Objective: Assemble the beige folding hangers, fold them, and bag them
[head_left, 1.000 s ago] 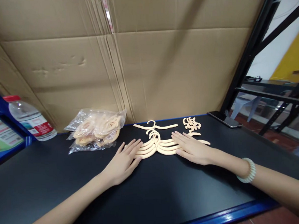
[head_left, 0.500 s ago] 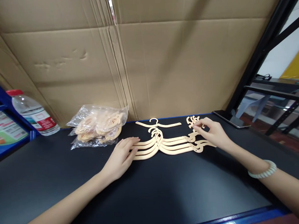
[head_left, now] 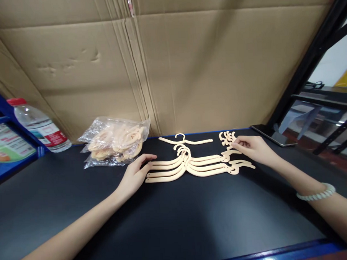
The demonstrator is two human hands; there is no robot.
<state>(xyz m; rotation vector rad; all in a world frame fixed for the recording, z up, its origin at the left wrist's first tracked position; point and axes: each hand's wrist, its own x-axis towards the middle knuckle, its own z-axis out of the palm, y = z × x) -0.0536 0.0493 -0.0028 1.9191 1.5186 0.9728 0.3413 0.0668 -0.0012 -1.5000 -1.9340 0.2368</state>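
Several cream plastic hangers (head_left: 204, 168) lie overlapped in a row on the dark table, with their hooks bunched at the middle. My left hand (head_left: 136, 173) rests at their left ends, thumb and fingers apart, fingertips touching or just beside the upper arms. At their right ends sit curved cream pieces (head_left: 234, 168) with long tapering tails. My right hand (head_left: 255, 150) is pinched closed above these, its fingertips by a pile of small hooked cream pieces (head_left: 227, 138); what is between the fingertips is hidden. Another hanger (head_left: 188, 141) lies alone behind the row.
A clear plastic bag (head_left: 115, 140) of cream parts lies at the back left, near a water bottle (head_left: 47, 129) with a red cap. A phone (head_left: 273, 135) lies at the back right. Behind stands a cardboard wall (head_left: 217, 74); a black metal frame (head_left: 309, 70) rises on the right.
My left hand has drawn back leftward, uncovering the left ends of the lower hangers. My right hand stays pinched by the small pieces, slightly further right. The view has shifted a little.
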